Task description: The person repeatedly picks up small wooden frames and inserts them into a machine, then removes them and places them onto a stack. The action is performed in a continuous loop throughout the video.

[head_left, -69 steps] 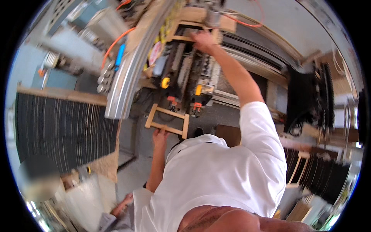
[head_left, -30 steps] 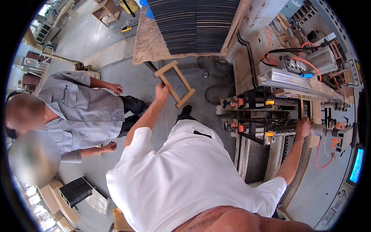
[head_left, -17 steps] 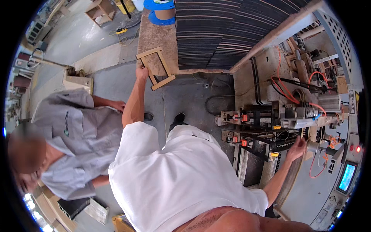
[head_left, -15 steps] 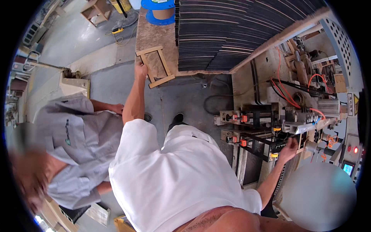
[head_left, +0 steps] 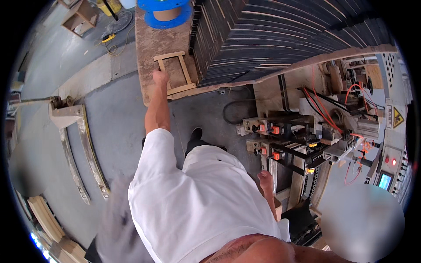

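A small rectangular wooden frame lies over the corner of the brown worktop. My left hand, arm stretched forward, is closed on the frame's left bar. My right hand is low on my right side, its fingers curled in with nothing visible in them. Just beyond that hand stands the machine's clamp assembly, with orange-and-black knobs; the hand appears apart from it.
Tall stacks of dark, thin-edged frames fill the worktop beside a blue spool. Machinery with orange hoses and a lit control panel stands at right. A pallet truck is on the left floor. A blurred person is close behind at left.
My right hand has drawn back from the machine toward my body. My left hand still holds the wooden frame, now further onto the worktop. The other person has moved back toward the lower left.
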Tool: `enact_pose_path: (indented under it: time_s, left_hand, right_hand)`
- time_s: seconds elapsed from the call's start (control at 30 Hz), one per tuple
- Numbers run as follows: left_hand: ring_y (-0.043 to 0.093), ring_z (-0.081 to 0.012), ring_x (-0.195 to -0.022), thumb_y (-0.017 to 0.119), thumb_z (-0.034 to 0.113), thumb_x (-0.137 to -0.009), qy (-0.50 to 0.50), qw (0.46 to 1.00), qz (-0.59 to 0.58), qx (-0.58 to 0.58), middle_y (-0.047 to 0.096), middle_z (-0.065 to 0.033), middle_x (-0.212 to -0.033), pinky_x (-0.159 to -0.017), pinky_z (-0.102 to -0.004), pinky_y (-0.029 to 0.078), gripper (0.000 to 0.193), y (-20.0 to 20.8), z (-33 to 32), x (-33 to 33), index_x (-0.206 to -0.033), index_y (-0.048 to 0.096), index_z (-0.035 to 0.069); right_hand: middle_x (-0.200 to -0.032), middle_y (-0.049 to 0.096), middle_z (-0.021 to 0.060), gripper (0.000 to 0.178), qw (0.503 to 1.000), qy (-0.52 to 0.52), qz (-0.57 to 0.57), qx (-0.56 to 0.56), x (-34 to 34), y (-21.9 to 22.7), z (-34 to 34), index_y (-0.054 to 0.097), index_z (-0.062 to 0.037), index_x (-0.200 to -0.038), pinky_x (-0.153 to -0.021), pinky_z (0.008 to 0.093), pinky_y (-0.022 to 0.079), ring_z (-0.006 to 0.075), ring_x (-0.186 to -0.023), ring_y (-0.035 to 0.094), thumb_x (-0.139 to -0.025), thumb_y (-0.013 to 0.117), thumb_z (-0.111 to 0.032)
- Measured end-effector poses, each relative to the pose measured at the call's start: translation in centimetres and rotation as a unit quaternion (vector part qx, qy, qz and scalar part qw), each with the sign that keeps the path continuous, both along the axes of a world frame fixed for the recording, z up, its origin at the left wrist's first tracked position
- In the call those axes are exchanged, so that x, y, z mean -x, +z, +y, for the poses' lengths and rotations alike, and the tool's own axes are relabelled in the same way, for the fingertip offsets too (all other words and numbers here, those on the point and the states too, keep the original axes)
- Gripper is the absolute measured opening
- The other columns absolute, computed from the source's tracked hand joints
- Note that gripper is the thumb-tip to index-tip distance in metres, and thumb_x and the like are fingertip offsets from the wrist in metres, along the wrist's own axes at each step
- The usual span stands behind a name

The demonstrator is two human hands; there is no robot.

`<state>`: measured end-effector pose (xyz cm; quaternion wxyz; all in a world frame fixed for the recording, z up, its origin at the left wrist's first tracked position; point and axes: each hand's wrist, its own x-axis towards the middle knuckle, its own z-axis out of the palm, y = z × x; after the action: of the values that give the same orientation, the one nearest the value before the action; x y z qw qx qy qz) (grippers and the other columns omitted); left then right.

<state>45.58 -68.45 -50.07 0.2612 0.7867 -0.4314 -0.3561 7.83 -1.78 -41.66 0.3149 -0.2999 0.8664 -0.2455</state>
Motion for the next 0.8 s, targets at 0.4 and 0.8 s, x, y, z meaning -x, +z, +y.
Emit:
enact_pose_path:
  time_s: [0.4,0.8]
  left_hand:
    - [0.066,-0.0297,-0.09,0.056,0.031,-0.088,-0.364,0.898,-0.221,0.11,0.068,-0.0164,-0.098,-0.075,-0.0441,0.053,0.035,-6.1,0.9,-0.3,-0.106,0.066,0.003]
    - [0.06,-0.0184,-0.078,0.059,0.022,-0.09,-0.589,0.775,0.013,-0.23,0.063,-0.008,-0.088,-0.062,-0.034,0.049,0.024,-7.4,20.2,9.3,-0.107,0.064,0.006]
  right_hand:
    - [-0.068,0.062,0.011,0.013,0.987,-0.142,-0.05,-0.059,-5.2,-1.9,-1.2,0.064,-0.0046,-0.071,-0.065,0.039,0.049,0.0227,-0.067,0.06,-0.078,0.062,-0.016]
    - [-0.091,0.07,0.0148,0.023,0.956,-0.27,-0.05,-0.101,-9.4,-10.3,-8.0,0.072,-0.0082,-0.087,-0.074,0.0436,0.054,0.0332,-0.087,0.067,-0.074,0.065,-0.026]
